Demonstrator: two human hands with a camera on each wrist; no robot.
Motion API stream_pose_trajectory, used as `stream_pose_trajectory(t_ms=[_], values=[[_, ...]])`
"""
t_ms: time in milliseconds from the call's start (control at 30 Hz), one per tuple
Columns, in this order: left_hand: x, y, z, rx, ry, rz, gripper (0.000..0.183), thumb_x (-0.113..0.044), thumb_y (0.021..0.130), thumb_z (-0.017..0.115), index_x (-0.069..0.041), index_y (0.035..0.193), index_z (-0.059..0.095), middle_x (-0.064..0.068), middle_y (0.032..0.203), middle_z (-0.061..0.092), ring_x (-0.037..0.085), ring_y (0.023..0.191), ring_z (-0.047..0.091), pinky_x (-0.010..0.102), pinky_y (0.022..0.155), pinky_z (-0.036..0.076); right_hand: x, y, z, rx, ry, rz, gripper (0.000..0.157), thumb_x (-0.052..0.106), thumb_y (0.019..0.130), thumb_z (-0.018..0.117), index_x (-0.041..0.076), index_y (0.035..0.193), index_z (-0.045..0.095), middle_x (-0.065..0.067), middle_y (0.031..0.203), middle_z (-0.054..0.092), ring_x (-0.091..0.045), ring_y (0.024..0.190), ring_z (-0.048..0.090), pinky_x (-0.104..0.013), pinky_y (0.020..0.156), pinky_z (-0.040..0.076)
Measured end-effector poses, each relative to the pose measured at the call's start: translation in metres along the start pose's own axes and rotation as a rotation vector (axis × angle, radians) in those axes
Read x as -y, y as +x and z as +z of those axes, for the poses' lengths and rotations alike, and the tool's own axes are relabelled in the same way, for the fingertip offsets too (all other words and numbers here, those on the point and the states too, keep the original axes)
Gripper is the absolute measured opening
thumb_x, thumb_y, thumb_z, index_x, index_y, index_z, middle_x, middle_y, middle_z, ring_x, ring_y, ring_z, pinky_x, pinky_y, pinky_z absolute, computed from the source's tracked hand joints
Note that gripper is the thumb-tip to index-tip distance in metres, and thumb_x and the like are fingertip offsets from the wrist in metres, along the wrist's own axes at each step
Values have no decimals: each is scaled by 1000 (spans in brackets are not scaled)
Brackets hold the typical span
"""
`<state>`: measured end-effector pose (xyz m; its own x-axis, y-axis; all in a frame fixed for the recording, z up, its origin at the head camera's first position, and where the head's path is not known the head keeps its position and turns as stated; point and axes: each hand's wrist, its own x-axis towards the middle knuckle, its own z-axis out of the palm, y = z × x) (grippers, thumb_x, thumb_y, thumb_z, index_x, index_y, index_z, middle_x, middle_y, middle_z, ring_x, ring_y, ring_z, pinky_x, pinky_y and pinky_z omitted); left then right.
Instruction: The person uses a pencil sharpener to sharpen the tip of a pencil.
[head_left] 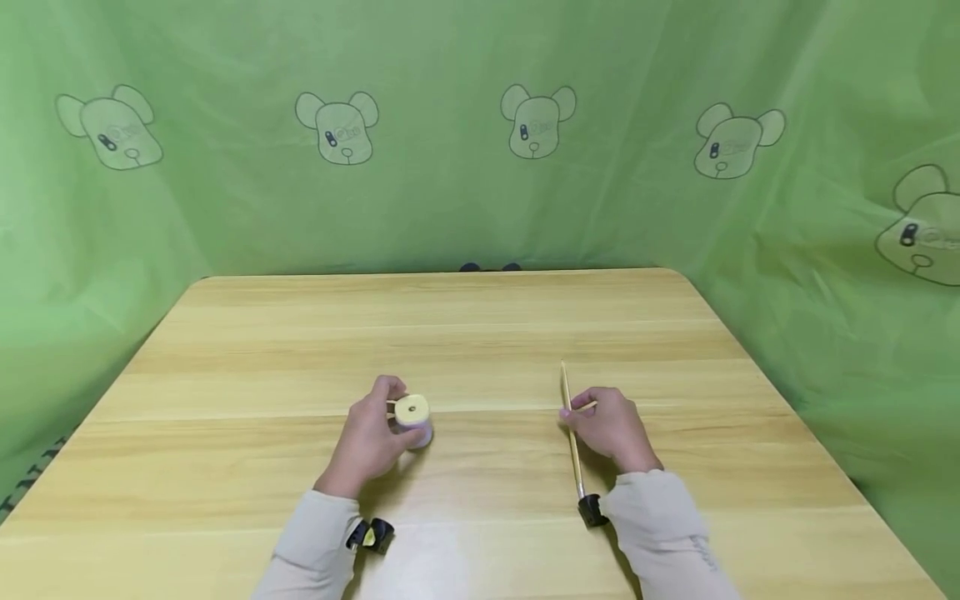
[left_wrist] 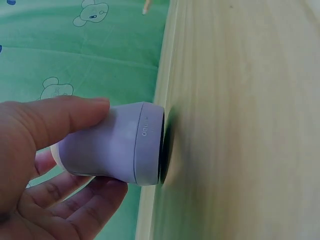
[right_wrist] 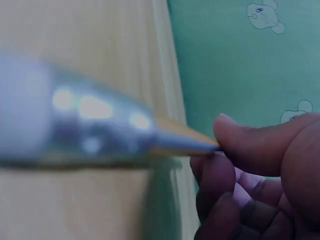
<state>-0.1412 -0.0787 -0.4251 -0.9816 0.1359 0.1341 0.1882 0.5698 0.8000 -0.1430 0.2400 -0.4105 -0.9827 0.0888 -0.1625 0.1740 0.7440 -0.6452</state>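
Observation:
My left hand holds a small lavender pencil sharpener with a pale yellow top, which has a round hole in it. Thumb and fingers are on opposite sides of its body, and its base is at or just above the tabletop; I cannot tell whether they touch. To the right, my right hand pinches a long yellow pencil between thumb and fingertips. One end points away toward the table's far side. Its shiny metal ferrule and blurred pale end are close to the right wrist camera.
Both hands are over a light wood-grain table with rounded far corners. Green cloth printed with bear heads hangs behind it and along the sides. Black wrist cameras are strapped over the pale sleeves.

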Motion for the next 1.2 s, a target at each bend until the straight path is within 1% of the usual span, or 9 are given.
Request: stream_pose_trajectory(t_ms=[167,433,733,967,1200], values=[[1,0,1,3,-4,15,59,-5,71,85,-2,119,49,19,119,59,34,103,63,47,91,52,2,0,4,20,-37,-12,33,26,90,69,-3,105,64,-11,91,66,-24,78,60,-39,65,53],[2,-1,2,17,14,32,57,-8,72,86,-3,116,50,18,117,61,32,101,63,46,91,52,1,4,8,13,-26,-10,29,22,90,70,-4,102,65,-9,86,65,-22,74,60,-35,63,53],[3,-1,2,32,21,41,53,-9,74,84,-3,115,51,18,116,61,31,101,63,45,90,53,3,7,9,13,-30,-17,28,22,89,71,-4,99,64,-9,84,64,-22,74,59,-36,62,52],[4,-3,3,71,38,40,48,-12,76,83,-5,112,53,17,116,61,30,101,62,44,90,52,-3,6,11,17,-35,-25,25,22,88,73,-2,92,66,-5,78,65,-19,69,61,-36,63,53],[4,-3,3,59,31,64,45,-11,76,84,-7,108,54,12,111,63,30,101,63,45,90,53,-3,5,11,12,-37,-17,23,22,88,73,0,90,65,-4,75,65,-19,67,60,-35,63,52]])
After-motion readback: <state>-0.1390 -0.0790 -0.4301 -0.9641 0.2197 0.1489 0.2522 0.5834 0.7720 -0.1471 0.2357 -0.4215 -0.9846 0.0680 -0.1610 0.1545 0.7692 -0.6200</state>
